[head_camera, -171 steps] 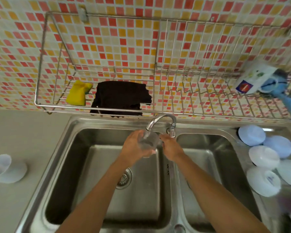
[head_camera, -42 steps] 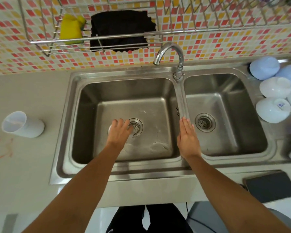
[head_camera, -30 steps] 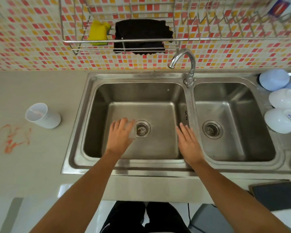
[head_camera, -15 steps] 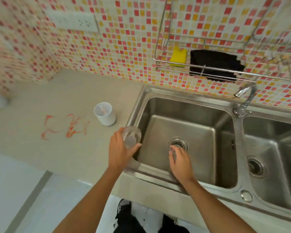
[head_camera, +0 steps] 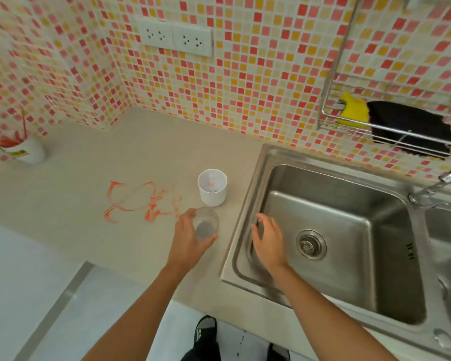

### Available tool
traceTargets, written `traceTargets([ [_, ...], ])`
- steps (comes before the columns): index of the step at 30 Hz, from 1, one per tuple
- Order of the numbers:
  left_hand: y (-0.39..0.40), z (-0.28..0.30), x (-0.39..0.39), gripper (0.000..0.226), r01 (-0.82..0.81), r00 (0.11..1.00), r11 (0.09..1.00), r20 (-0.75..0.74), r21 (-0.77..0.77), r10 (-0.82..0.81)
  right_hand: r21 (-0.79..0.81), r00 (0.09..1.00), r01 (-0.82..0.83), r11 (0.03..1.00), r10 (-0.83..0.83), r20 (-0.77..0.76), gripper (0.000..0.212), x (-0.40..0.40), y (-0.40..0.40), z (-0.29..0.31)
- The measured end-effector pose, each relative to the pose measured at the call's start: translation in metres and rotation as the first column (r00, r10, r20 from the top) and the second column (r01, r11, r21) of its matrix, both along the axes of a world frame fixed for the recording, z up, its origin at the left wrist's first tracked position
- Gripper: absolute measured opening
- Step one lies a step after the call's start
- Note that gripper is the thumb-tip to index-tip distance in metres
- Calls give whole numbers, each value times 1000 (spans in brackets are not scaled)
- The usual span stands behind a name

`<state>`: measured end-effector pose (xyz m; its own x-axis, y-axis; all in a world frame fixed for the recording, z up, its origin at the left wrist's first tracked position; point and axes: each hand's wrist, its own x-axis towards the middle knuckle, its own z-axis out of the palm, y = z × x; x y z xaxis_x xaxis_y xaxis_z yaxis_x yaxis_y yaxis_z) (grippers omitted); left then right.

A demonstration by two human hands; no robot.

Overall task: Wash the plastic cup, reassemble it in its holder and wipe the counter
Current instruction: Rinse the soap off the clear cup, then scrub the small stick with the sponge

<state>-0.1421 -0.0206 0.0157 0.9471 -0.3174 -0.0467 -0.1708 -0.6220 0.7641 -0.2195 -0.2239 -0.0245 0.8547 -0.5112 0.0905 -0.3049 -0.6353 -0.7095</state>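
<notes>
The clear plastic cup (head_camera: 206, 225) is gripped in the left hand (head_camera: 186, 241) above the counter (head_camera: 76, 178), near its front edge and just left of the sink (head_camera: 323, 230) rim — the white holder (head_camera: 212, 187) stands upright just beyond it, beside orange smears (head_camera: 138, 201). The left fingers are curled round the cup's wall. The right hand (head_camera: 268, 241) is held loosely spread and holds nothing, hovering over the sink's left rim — contact cannot be told.

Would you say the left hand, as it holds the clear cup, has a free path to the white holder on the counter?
Probably yes. The left hand holds the clear cup just in front of the white holder, with only bare counter between them.
</notes>
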Motion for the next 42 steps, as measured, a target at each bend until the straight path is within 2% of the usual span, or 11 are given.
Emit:
traceTargets([
  [7,13,3,11,96,75,995,992,-60,-106,-82,81,999,-35,996,35,7,52,45,15,20],
  [9,13,13,28,79,70,996,989,66,-129,-62,114,998,-52,992,54,-11,66,62,17,29],
  [11,6,24,58,60,99,969,992,232,-73,-80,136,996,-77,988,82,-33,81,79,18,37],
  [13,-6,35,92,49,185,922,982,338,41,-188,142,991,-112,984,121,-57,90,94,21,45],
  [15,-20,43,119,39,297,867,939,363,172,-340,146,984,-145,979,158,-82,95,106,23,51],
  [20,-36,41,149,30,479,739,800,325,361,-590,164,965,-201,966,224,-137,94,125,28,57],
  [24,-39,47,157,21,492,692,785,378,375,-615,156,964,-191,969,215,-158,88,130,31,55],
  [28,-41,50,157,20,515,578,732,449,445,-681,141,975,-182,973,197,-100,80,127,31,58],
  [35,-37,46,155,25,490,587,752,472,441,-658,117,977,-169,979,182,-114,81,127,34,52],
  [39,-33,49,149,26,430,647,803,480,412,-593,112,978,-160,981,173,-116,82,131,41,50],
  [42,-38,64,149,28,401,612,812,535,424,-582,123,983,-117,986,132,-126,83,136,42,48],
])
